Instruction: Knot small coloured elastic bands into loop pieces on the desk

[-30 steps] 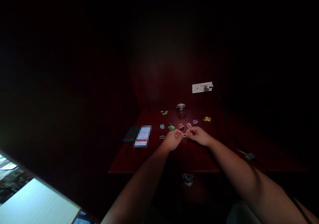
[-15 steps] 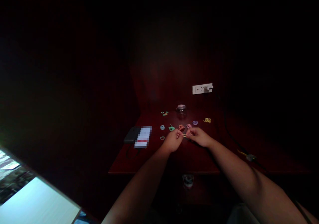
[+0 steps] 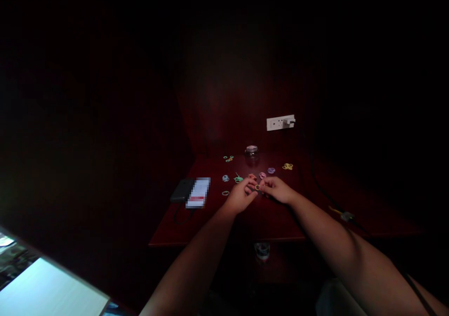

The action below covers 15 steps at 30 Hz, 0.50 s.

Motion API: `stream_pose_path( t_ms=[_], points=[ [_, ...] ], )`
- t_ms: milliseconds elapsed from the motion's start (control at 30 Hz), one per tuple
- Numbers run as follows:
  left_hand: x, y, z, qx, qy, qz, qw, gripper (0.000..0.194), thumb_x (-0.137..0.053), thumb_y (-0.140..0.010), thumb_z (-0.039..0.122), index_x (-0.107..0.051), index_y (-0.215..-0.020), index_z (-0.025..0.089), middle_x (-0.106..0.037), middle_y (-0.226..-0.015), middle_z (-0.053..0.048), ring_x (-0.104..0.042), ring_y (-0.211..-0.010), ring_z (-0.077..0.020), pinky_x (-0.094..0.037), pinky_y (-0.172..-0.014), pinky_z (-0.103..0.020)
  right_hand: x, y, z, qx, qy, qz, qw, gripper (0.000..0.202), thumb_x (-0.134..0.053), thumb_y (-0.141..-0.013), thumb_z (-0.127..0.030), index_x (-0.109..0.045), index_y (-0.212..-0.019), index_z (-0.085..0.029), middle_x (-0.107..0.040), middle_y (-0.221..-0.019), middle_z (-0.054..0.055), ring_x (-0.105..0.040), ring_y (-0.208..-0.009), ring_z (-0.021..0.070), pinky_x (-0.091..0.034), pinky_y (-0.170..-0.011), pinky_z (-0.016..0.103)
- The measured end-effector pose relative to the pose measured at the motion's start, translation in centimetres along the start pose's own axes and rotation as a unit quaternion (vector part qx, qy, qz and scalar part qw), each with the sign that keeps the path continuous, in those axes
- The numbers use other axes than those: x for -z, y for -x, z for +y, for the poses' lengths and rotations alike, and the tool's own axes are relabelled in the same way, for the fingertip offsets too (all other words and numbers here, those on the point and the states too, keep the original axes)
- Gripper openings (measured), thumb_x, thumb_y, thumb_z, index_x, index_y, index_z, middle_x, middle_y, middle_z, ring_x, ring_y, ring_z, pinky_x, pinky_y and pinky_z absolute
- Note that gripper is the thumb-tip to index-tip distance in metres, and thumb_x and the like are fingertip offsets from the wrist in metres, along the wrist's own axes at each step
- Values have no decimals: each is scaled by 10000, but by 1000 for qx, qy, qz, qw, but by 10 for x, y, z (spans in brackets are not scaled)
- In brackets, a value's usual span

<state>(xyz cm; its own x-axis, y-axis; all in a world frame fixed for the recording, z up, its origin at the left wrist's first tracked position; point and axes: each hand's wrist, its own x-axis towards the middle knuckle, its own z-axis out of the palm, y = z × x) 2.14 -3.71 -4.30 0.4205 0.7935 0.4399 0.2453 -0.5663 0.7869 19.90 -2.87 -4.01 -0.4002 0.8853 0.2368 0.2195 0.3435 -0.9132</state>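
Head view: the right hand (image 3: 278,190) is pinching a small yellow rubber band (image 3: 257,189) over the bench (image 3: 224,229); the left hand (image 3: 242,195) is sitting beside it, thumb and fingers parted, contact unclear. Band is looking light, soft, stretchy, hardly fragile or slippery; fingertip-pinching opposite edges is probably working best.

Dim indoor workspace; desk (image 3: 273,222), wall socket (image 3: 279,123)
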Motion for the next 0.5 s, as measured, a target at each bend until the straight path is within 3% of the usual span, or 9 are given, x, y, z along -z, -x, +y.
stream_pose_path(
  t_ms=[500],
  points=[
    [4, -2, 0, -14, -98, 29, 995, 149, -554, -765, 257, -611, -860, 158, -623, -793, -27, -540, -648, -97, -426, -608, -206, 0, -2, 4, -3, -14, -11, 1000, 316, -619, -671, -440, -537, -674, -135, -498, -541, -30, -413, -455, 67, -307, -456, 207]
  ],
)
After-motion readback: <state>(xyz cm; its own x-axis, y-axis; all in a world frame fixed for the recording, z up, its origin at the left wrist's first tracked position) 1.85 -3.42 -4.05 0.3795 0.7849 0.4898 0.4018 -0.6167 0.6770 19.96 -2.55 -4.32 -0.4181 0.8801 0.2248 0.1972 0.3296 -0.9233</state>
